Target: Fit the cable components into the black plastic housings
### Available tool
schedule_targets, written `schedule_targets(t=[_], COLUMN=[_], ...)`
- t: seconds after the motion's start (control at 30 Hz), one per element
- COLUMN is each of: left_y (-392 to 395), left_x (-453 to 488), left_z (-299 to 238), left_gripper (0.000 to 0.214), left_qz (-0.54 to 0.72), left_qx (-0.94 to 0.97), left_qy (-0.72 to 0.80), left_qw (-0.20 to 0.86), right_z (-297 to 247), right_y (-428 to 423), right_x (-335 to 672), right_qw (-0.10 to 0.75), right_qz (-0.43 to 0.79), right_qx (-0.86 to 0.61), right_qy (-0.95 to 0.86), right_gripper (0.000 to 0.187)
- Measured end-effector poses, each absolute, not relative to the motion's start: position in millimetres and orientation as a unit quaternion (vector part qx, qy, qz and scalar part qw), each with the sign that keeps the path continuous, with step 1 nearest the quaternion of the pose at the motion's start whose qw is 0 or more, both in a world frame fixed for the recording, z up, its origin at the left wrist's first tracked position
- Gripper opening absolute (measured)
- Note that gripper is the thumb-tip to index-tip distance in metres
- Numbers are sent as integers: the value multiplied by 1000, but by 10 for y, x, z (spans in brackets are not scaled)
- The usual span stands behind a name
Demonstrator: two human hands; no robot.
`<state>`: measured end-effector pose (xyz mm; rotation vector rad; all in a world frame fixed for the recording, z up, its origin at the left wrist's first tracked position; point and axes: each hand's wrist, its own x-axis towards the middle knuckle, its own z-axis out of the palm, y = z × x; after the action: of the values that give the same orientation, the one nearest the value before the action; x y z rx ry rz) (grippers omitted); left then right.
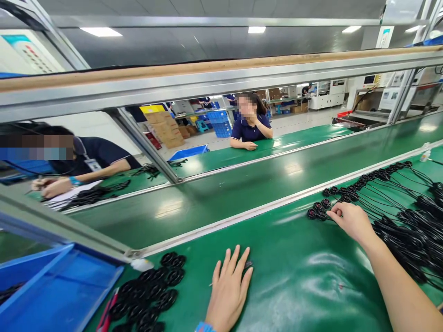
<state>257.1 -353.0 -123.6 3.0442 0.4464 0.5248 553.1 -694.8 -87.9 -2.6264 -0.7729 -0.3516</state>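
My left hand lies palm down on the green mat with its fingers spread. A small dark piece shows beside its fingertips, and a thin metal tip pokes out at the other side; the rest is hidden under the hand. To the left of it lies a pile of black ring-shaped parts. My right hand pinches at the edge of a cluster of round black cable heads, thumb and forefinger on one head or its cable. Bundled black cables spread out to the right of that hand.
A blue bin and a red-handled tool are at lower left. A pale rail edges the green conveyor beyond the mat. Metal posts and a beam cross above. Two people sit across the line, one writing, one leaning on an arm.
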Motion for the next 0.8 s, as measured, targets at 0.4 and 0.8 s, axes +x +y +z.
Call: schedule_targets(t=[0.4, 0.8], left_y=[-3952, -4928], left_x=[2909, 4667], left_z=[-1065, -806], left_gripper=[35, 39], left_qz=[309, 174], left_qx=[950, 967], left_qy=[-46, -160], left_qw=[23, 89], right_z=[-726, -988], right_y=[-6792, -8680], right_x=[4962, 4439], right_qw=[144, 75], right_qz=[-154, -283], right_qx=[-918, -934], right_qy=[-336, -202], right_gripper=[36, 42])
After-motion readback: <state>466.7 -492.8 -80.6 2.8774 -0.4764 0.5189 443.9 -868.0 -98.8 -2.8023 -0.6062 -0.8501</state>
